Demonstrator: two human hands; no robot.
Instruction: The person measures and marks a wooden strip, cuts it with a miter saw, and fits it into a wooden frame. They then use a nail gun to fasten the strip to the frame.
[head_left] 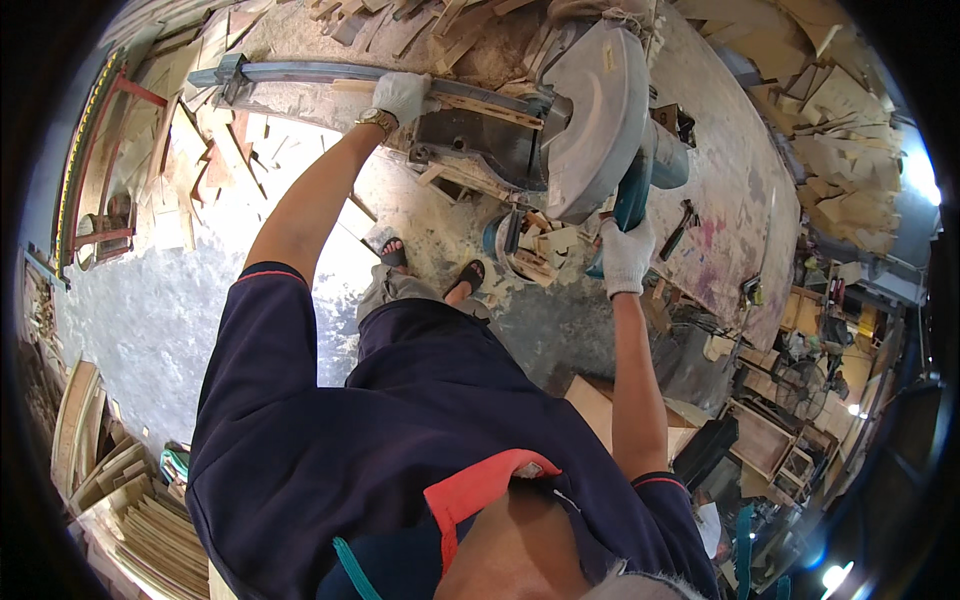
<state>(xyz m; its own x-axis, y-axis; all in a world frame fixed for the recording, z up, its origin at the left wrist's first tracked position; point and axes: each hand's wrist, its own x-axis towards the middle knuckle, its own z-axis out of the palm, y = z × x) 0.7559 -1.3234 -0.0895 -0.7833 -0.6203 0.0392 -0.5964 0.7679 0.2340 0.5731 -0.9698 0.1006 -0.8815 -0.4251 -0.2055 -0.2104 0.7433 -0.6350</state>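
A miter saw stands on the bench, with its grey blade guard (pixel 602 115) and teal handle (pixel 632 190) at the upper middle. My right hand (pixel 627 255), in a white knit glove, is wrapped around the lower end of this handle. To the left of the guard, a thin wooden strip (pixel 490 108) lies along the saw's long metal fence (pixel 310 70). My left hand (pixel 402 97), gloved as well, grips the strip against the fence, some way from the blade. Its fingertips are partly hidden. The strip's far end reaches the guard, which covers most of the blade (pixel 546 160).
Below the saw, a round bin (pixel 535 245) holds wood offcuts. A hammer-like tool (pixel 682 228) lies on the bench at right. Scrap wood (pixel 835 150) is heaped at far right, and more scraps (pixel 215 150) litter the left side. A fan (pixel 803 390) stands at lower right.
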